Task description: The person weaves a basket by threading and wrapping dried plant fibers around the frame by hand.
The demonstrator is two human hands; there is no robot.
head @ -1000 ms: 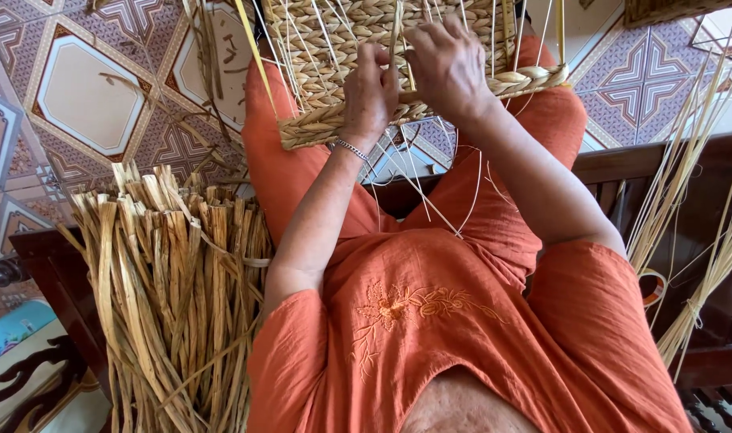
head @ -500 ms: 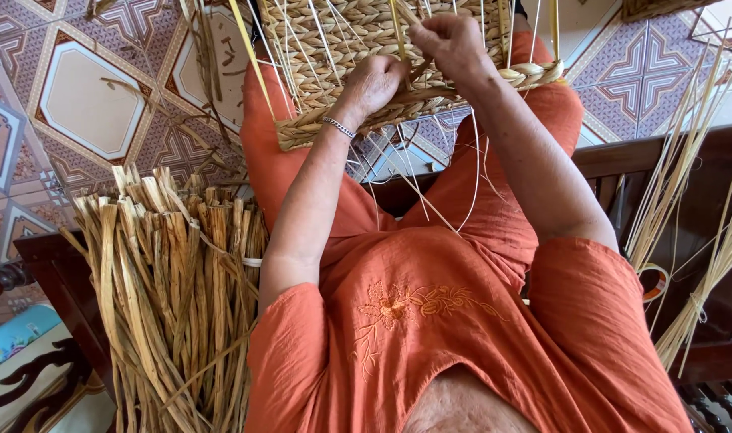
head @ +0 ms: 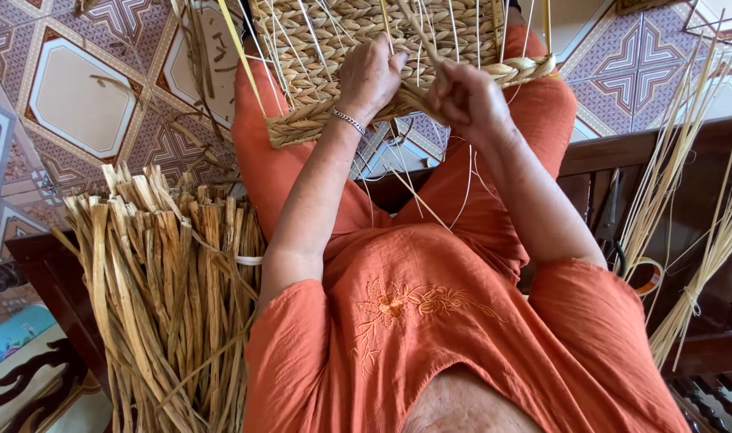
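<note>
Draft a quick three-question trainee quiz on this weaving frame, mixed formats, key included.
1. True or false: the left hand rests on the woven basket.
2. What does the right hand pinch? A) scissors B) a straw strand C) a cup
3. Fill in: the bundle of dried reeds lies to the person's ___ side.

Key: 1 true; 2 B; 3 left.

One woven basket (head: 366, 56) at 12 o'clock, two hands, one bracelet (head: 348, 120), one tied fibre bundle (head: 169, 297) at 8, loose stalks (head: 702, 200) at 3.
</note>
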